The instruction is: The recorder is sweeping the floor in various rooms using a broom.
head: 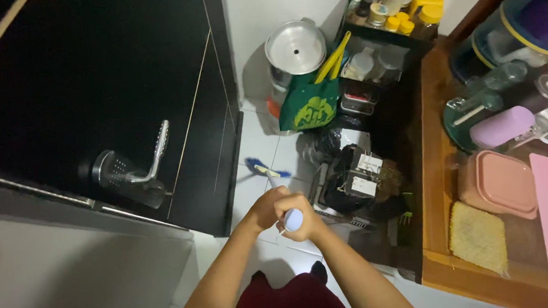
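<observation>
Both hands — left hand [268,208] and right hand [301,223] — hold a grip clenched around the pale blue rounded handle top [293,219] of a long mop. Its blue mop head [263,168] rests on the white tiled floor [258,139], just beside the black cabinet [129,86].

White tiled floor [258,142] bears green bag [310,106], black bags [358,181]

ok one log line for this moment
left hand + right hand: both grip pale blue mop handle | blue mop head on white tiled floor
</observation>
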